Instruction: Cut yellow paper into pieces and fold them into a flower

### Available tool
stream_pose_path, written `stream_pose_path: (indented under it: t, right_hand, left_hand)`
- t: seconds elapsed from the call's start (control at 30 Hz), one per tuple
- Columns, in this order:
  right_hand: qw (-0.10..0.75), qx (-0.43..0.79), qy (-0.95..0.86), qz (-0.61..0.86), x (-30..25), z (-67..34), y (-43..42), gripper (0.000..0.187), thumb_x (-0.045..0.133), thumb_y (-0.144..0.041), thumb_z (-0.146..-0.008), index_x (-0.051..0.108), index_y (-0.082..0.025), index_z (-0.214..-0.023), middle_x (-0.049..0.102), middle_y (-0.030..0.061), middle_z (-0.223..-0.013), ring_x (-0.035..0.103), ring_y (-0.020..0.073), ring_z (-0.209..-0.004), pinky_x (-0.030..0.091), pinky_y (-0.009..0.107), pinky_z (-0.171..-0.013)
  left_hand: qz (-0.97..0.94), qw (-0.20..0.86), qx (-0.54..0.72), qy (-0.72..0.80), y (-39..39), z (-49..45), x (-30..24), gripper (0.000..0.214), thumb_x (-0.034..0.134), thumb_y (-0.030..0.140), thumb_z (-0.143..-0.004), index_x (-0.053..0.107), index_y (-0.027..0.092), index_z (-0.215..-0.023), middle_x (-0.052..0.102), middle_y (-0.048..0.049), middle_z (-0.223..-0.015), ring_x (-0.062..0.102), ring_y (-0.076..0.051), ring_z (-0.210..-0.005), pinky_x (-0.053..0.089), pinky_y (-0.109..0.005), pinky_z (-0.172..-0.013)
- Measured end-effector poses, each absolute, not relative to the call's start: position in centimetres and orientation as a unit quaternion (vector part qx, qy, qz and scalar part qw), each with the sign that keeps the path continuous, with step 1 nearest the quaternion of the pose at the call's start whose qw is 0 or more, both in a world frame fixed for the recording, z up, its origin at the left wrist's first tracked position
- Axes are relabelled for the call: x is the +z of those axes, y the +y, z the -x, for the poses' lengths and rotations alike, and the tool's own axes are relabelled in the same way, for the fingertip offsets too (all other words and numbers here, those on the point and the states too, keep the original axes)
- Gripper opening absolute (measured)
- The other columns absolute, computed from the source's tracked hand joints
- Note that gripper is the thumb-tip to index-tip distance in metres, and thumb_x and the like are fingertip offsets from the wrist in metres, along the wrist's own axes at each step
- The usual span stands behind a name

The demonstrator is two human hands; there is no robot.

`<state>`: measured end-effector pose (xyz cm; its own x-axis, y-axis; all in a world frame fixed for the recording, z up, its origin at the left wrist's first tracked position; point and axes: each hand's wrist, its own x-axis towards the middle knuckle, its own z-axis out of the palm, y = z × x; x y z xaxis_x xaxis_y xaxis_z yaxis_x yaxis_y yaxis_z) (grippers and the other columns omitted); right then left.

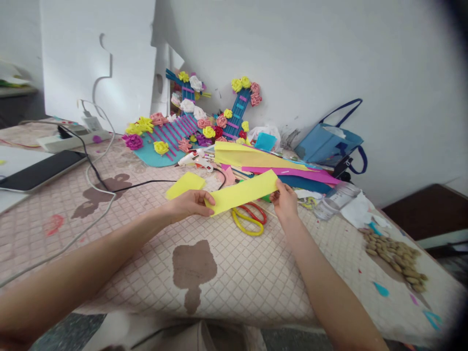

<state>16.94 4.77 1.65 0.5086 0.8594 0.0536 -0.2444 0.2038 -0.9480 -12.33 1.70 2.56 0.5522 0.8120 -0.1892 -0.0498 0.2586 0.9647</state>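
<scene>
A long strip of yellow paper (243,192) is stretched between my hands above the table. My left hand (193,202) pinches its left end, thumb and fingers closed. At the other end, my right hand (285,200) grips the strip near its upper corner. Scissors (249,222) with one yellow and one red handle loop lie just under the strip, their blades hidden behind it. Another piece of yellow paper (185,184) rests on the cloth behind my left hand. Beyond it lies a white glue gun (197,159) with a black cord.
Flower-decorated paper crafts (171,134) lean at the back wall. Coloured paper sheets (263,158) are piled behind my hands. On the right are a clear jar (331,202), peanuts (397,256) and a blue bag (329,141). A tablet (44,168), power strip (73,139) and cables occupy the left.
</scene>
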Motion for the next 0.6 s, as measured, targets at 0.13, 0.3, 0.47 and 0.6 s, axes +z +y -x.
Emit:
stream_pose_path:
  t: [0.13, 0.3, 0.47, 0.6]
  right_hand:
    - [0.714, 0.396, -0.303, 0.491, 1.7, -16.9, 4.7, 0.025, 0.072, -0.035, -0.062, 0.051, -0.021, -0.063, 0.052, -0.0085, -0.05, 0.044, 0.0064, -0.038, 0.033, 0.019, -0.034]
    - [0.713, 0.407, -0.302, 0.484, 1.8, -16.9, 4.7, 0.024, 0.071, -0.035, -0.063, 0.052, -0.021, -0.065, 0.055, -0.0084, -0.051, 0.044, 0.0067, -0.038, 0.032, 0.019, -0.035]
    - [0.707, 0.417, -0.31, 0.48, 1.9, -17.1, 4.8, 0.023, 0.07, -0.036, -0.063, 0.051, -0.022, -0.065, 0.055, -0.0079, -0.051, 0.046, 0.0075, -0.039, 0.033, 0.019, -0.036]
    - [0.695, 0.428, -0.323, 0.479, 1.9, -17.1, 4.7, 0.022, 0.069, -0.035, -0.065, 0.051, -0.021, -0.064, 0.054, -0.0081, -0.051, 0.045, 0.007, -0.04, 0.035, 0.019, -0.036]
  left_hand:
    - [-0.525, 0.705, 0.308, 0.364, 1.9, 12.6, 2.7, 0.03, 0.08, 0.013, -0.053, 0.059, 0.011, -0.075, 0.062, 0.0024, -0.065, 0.057, -0.006, -0.058, 0.043, -0.018, -0.057]
    - [-0.509, 0.704, 0.319, 0.379, 2.0, 12.8, 3.0, 0.03, 0.08, 0.014, -0.053, 0.062, 0.011, -0.076, 0.063, 0.0011, -0.067, 0.058, -0.007, -0.061, 0.044, -0.019, -0.06]
    - [-0.521, 0.668, 0.344, 0.406, 2.3, 13.1, 3.4, 0.026, 0.077, 0.024, -0.06, 0.065, 0.013, -0.08, 0.063, 0.0007, -0.07, 0.056, -0.006, -0.061, 0.045, -0.019, -0.061]
    - [-0.518, 0.607, 0.412, 0.44, 2.8, 13.2, 3.4, 0.027, 0.074, 0.034, -0.065, 0.064, 0.012, -0.077, 0.061, 0.0, -0.07, 0.054, -0.007, -0.061, 0.046, -0.022, -0.064]
